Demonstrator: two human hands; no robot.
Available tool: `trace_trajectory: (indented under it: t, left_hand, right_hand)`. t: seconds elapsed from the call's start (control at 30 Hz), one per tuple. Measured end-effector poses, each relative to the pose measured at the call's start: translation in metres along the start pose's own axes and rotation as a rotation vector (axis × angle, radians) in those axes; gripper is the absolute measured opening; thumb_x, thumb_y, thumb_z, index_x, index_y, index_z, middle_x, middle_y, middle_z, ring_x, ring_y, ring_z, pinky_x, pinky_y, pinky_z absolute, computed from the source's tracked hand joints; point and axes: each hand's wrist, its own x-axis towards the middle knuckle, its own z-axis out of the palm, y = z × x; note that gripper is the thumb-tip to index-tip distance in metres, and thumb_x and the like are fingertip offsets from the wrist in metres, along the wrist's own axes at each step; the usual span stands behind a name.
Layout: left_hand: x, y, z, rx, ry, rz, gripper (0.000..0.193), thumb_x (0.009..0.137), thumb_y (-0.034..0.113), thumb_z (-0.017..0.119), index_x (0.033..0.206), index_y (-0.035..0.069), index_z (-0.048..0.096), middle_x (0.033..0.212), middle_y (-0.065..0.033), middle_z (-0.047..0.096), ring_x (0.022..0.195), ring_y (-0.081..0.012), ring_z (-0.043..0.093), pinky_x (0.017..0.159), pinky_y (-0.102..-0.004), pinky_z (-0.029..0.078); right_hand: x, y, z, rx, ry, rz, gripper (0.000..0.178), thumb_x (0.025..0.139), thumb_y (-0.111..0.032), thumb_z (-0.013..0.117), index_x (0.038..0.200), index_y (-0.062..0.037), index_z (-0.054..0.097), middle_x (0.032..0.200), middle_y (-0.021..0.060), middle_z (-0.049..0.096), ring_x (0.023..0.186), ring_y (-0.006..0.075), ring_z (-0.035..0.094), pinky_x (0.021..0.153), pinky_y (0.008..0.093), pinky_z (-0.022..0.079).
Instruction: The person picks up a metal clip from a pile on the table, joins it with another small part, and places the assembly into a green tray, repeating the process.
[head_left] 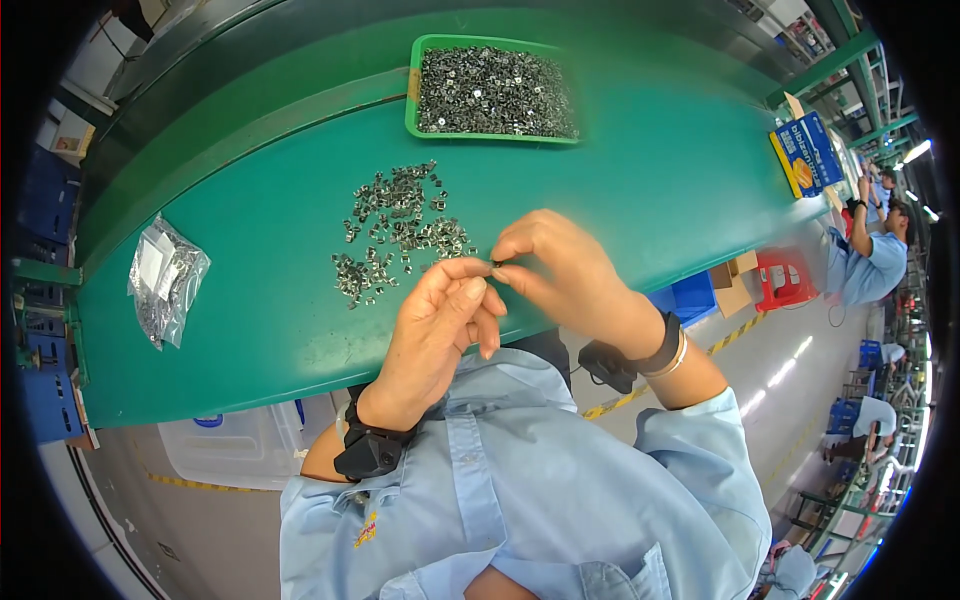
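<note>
My right hand (560, 262) pinches a small dark metal piece (496, 264) between thumb and index finger, above the near part of the green table. My left hand (440, 318) meets it there, its index fingertip against or right beside the piece. The left fingers are curled, with the thumb close to the index finger; whatever lies between them is hidden. Just beyond the hands, a loose heap of small shiny metal pieces (405, 225) is spread on the tabletop (270, 260). They look like little bent clips.
A green tray (412, 118) full of similar metal pieces stands at the back. On the left lies a clear plastic bag (165, 280) of small parts. A blue and yellow box (805, 155) sits at the right end. Another person (870, 260) is farther right.
</note>
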Motion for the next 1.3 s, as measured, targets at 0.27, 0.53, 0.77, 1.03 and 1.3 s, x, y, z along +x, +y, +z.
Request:
trace_trajectory:
  t: [0.27,0.53,0.77,1.03,1.3]
  left_hand:
    - [0.001,0.0,0.008,0.113,0.036,-0.013,0.022,0.094,0.018,0.05,0.108,0.001,0.049,0.086,-0.0082,0.059,0.062,-0.0118,0.057,0.052,-0.0243,0.045]
    - [-0.001,0.001,0.003,0.039,0.003,-0.046,0.019,0.094,0.016,0.052,0.104,0.001,0.052,0.086,-0.0084,0.059,0.062,-0.0124,0.057,0.052,-0.0245,0.045]
    - [-0.004,0.003,0.002,0.015,-0.007,-0.075,0.02,0.094,0.017,0.052,0.105,0.0,0.052,0.086,-0.0081,0.059,0.062,-0.0125,0.057,0.052,-0.0248,0.045]
    - [-0.005,0.002,0.001,0.014,-0.027,-0.045,0.019,0.095,0.019,0.05,0.101,0.001,0.052,0.083,-0.0073,0.059,0.061,-0.012,0.056,0.052,-0.0244,0.044]
    - [-0.004,0.002,0.004,0.071,-0.018,-0.025,0.017,0.095,0.019,0.049,0.094,0.003,0.05,0.078,-0.0064,0.059,0.059,-0.0118,0.056,0.051,-0.0236,0.043]
  right_hand:
    - [-0.007,-0.009,-0.004,-0.03,-0.021,-0.081,0.025,0.071,-0.005,0.071,0.091,-0.0076,0.055,0.087,0.0062,0.059,0.083,0.026,0.058,0.07,0.0352,0.047]
    - [-0.012,-0.011,-0.005,0.063,0.02,-0.058,0.025,0.071,-0.003,0.071,0.092,-0.007,0.057,0.088,0.006,0.059,0.083,0.0246,0.058,0.07,0.0341,0.047]
    - [-0.018,-0.011,-0.001,0.042,0.072,-0.077,0.024,0.071,-0.001,0.071,0.091,-0.0061,0.059,0.088,0.0072,0.059,0.082,0.0243,0.058,0.068,0.0333,0.047]
    - [-0.023,-0.013,0.003,0.147,0.114,0.02,0.023,0.071,0.0,0.071,0.09,-0.0048,0.061,0.087,0.0077,0.06,0.08,0.0233,0.058,0.066,0.0321,0.048]
    - [-0.021,-0.014,0.003,0.058,0.118,-0.057,0.019,0.072,0.0,0.07,0.09,-0.004,0.062,0.084,0.0086,0.06,0.076,0.0233,0.059,0.064,0.0316,0.048]
